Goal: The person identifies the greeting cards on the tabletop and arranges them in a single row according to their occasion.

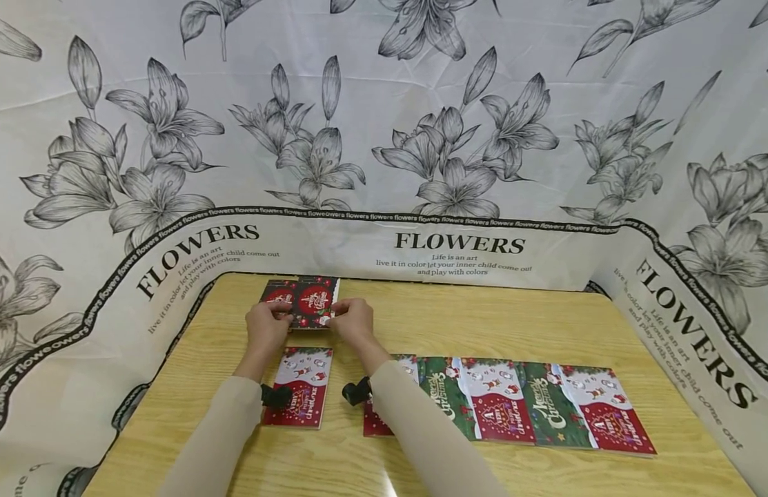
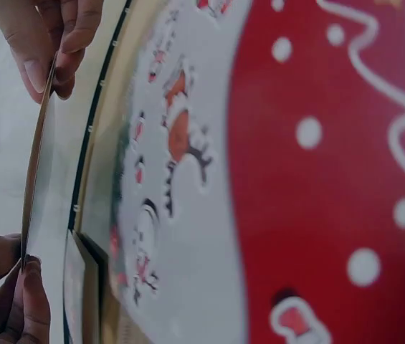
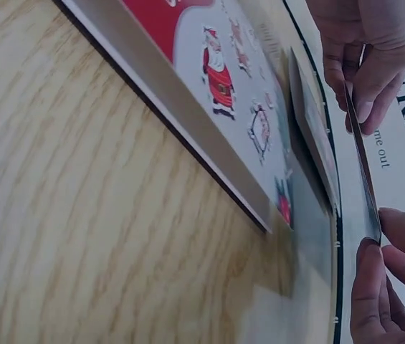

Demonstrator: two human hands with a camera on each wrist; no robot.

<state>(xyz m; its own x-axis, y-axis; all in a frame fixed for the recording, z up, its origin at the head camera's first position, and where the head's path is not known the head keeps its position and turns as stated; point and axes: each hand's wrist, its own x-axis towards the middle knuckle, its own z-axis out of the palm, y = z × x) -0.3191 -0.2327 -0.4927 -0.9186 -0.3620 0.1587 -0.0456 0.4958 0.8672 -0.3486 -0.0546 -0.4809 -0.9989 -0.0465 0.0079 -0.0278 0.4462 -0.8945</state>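
Observation:
Both hands pinch a dark Christmas card (image 1: 314, 298) with a red round print, at the far left of the table. My left hand (image 1: 267, 328) is at its left side, and my right hand (image 1: 354, 322) grips its lower right corner. In the wrist views the held card (image 2: 39, 158) appears edge-on, stretched between the fingers of the two hands. Another dark card (image 1: 277, 291) with the same print lies at the left, partly hidden by the held one and my left fingers. Closer to me, below the hands, lies a red and white Christmas card (image 1: 304, 379).
A row of overlapping red-and-white and green cards (image 1: 495, 400) runs along the right front of the wooden table (image 1: 483, 317); my right sleeve (image 1: 427, 428) covers part of it. Flower-printed cloth (image 1: 334, 248) encloses the table at the back and sides.

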